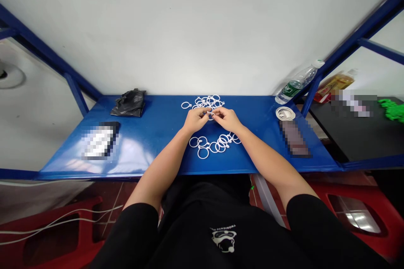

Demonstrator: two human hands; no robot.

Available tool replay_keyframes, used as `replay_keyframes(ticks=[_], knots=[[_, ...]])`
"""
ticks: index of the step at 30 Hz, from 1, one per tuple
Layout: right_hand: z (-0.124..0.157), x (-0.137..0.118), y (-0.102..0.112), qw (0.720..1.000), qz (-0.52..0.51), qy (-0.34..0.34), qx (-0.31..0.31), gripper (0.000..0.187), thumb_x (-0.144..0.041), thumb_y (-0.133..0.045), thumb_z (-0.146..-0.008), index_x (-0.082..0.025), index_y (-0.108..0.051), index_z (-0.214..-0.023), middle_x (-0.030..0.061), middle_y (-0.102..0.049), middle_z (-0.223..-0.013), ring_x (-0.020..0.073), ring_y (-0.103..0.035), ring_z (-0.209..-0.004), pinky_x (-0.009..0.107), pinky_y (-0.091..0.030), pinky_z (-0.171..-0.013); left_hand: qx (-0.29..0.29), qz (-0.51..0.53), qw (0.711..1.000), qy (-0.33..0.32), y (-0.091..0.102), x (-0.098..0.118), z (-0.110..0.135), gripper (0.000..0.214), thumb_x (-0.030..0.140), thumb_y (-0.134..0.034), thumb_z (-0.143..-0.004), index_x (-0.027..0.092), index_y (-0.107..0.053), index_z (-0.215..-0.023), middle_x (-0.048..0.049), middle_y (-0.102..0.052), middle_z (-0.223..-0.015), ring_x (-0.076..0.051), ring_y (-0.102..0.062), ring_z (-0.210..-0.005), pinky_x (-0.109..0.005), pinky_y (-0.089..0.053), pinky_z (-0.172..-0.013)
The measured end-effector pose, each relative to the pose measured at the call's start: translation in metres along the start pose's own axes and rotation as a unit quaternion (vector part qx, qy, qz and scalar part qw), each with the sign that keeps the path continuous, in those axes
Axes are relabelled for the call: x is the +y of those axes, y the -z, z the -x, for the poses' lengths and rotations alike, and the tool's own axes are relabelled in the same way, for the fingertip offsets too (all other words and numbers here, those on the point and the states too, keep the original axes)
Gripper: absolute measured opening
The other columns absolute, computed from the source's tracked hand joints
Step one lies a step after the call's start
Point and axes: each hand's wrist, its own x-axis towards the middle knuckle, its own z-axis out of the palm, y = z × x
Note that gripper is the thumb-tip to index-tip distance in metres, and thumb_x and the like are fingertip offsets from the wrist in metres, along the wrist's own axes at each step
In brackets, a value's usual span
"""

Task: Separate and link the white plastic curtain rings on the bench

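Note:
My left hand [196, 120] and my right hand [227, 119] meet over the middle of the blue table [158, 134], fingers pinched together on a small white plastic ring [211, 113] held between them. Just behind the hands lies a loose pile of white rings [206, 101]. In front of the hands, between my forearms, a chain of joined white rings [214, 144] rests on the table.
A crumpled black bag [129, 103] lies at the back left, a dark flat object [99, 140] at the front left. A plastic water bottle [296, 82] leans at the back right beside a roll of white tape [285, 113]. Blue frame posts stand at both sides.

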Motion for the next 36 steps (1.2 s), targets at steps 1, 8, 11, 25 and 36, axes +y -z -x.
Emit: replay_keyframes(ticks=[1, 8, 11, 25, 36], knots=[[0.0, 0.0, 0.0, 1.0, -0.004, 0.0, -0.004, 0.017, -0.031, -0.067, -0.091, -0.022, -0.074, -0.104, 0.0034, -0.08, -0.093, 0.0197, -0.075, -0.081, 0.032, -0.055, -0.079, 0.0, -0.007, 1.0, 0.001, 0.0, 0.001, 0.0, 0.031, 0.017, -0.061, -0.084, 0.018, -0.083, -0.106, 0.0, -0.073, -0.069, -0.013, -0.062, -0.06, -0.026, -0.049, -0.065], [0.0, -0.002, -0.003, 0.998, -0.019, -0.017, -0.051, 0.018, -0.038, -0.069, -0.088, -0.021, -0.07, -0.096, 0.0012, -0.075, -0.082, 0.0153, -0.064, -0.067, 0.028, -0.048, -0.067, -0.016, -0.043, 0.999, -0.01, 0.002, 0.004, 0.0, 0.028, 0.015, -0.058, -0.083, 0.019, -0.081, -0.097, -0.0012, -0.076, -0.077, -0.016, -0.068, -0.07, -0.027, -0.049, -0.069], [-0.001, -0.003, -0.003, 0.997, -0.039, -0.028, -0.058, 0.017, -0.036, -0.066, -0.087, -0.021, -0.068, -0.095, 0.0002, -0.072, -0.079, 0.0144, -0.061, -0.065, 0.028, -0.047, -0.065, -0.028, -0.056, 0.998, -0.004, 0.002, 0.005, 0.0, 0.03, 0.017, -0.056, -0.085, 0.019, -0.081, -0.103, -0.0022, -0.079, -0.083, -0.017, -0.069, -0.074, -0.027, -0.05, -0.071], [0.001, -0.011, -0.002, 0.998, -0.025, -0.01, -0.064, 0.016, -0.038, -0.065, -0.085, -0.022, -0.062, -0.086, -0.0023, -0.067, -0.073, 0.0134, -0.055, -0.062, 0.027, -0.041, -0.062, -0.025, -0.034, 0.999, 0.008, 0.0, -0.001, 0.001, 0.034, 0.013, -0.053, -0.086, 0.019, -0.08, -0.107, -0.0032, -0.081, -0.091, -0.019, -0.073, -0.082, -0.03, -0.055, -0.078], [0.001, -0.001, 0.007, 0.984, 0.052, -0.008, 0.173, 0.023, -0.047, -0.065, -0.091, -0.024, -0.069, -0.091, -0.0002, -0.066, -0.067, 0.0177, -0.06, -0.064, 0.031, -0.05, -0.07, -0.004, -0.021, 1.0, 0.022, 0.0, -0.007, -0.001, 0.027, 0.03, -0.063, -0.099, 0.022, -0.08, -0.119, -0.0068, -0.082, -0.109, -0.019, -0.075, -0.089, -0.03, -0.059, -0.081]])
